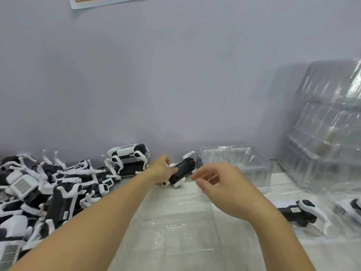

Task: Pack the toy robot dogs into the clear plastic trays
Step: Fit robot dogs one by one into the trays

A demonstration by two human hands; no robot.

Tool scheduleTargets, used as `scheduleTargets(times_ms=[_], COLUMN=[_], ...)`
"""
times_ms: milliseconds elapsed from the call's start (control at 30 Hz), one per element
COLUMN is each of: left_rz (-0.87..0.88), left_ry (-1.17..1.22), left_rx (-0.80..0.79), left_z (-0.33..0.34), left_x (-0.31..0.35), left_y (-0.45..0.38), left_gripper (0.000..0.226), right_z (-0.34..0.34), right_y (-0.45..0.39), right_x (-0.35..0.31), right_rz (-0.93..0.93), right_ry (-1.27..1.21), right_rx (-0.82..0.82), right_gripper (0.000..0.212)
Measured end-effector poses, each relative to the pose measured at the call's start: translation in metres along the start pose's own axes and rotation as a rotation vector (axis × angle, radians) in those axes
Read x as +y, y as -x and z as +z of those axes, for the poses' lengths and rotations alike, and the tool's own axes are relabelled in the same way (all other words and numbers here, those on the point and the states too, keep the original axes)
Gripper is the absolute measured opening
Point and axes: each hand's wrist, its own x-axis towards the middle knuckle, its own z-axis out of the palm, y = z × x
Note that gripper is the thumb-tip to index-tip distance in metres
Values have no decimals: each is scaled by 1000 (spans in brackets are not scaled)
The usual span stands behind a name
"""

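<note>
Left hand [163, 170] grips a black-and-white toy dog [180, 172], fingers curled round its body, holding it just above the table [195, 251] near the back wall [175, 75]. The dog is tilted, 1 white leg sticking up toward the wall. Right hand [218, 184] is just beside the dog on its right, not touching it, fingers loosely curled and holding nothing.

Pile of toy dogs [48, 186] lies heaped on the left of the table, legs pointing every way. Clear tray [234, 163] sits just right of the held dog, against the wall. A taller stack of clear trays [328, 124] leans at far right. Another dog [298, 212] lies on clear plastic at the right, near the right wrist. Flat clear plastic sheet [175, 222] lies between the forearms. Paper corner [97, 1] on the wall at top.
</note>
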Motion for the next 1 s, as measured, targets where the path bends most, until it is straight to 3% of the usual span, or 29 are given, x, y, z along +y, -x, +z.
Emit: scheduleTargets(times_ms=[200, 433, 667, 867, 1000], left_rz=[148, 358, 553, 547, 488], left_ry=[-19, -154, -219, 14, 233], left_rx=[227, 600, 925, 1024, 1055], left_z=[-11, -41, -67, -69, -57], left_x=[6, -10, -13, -14, -23], left_y=[14, 54, 98, 137, 162], left_gripper=[8, 31, 25, 24, 35], right_z=[3, 11, 28, 40, 41], right_y=[0, -1, 0, 0, 1], right_x=[-2, -7, -9, -12, -10], right_rz=[-11, -6, 54, 106, 134], right_ry=[-1, -31, 201, 393, 323], right_rx=[9, 46, -74, -38, 13], right_gripper=[16, 18, 33, 42, 62])
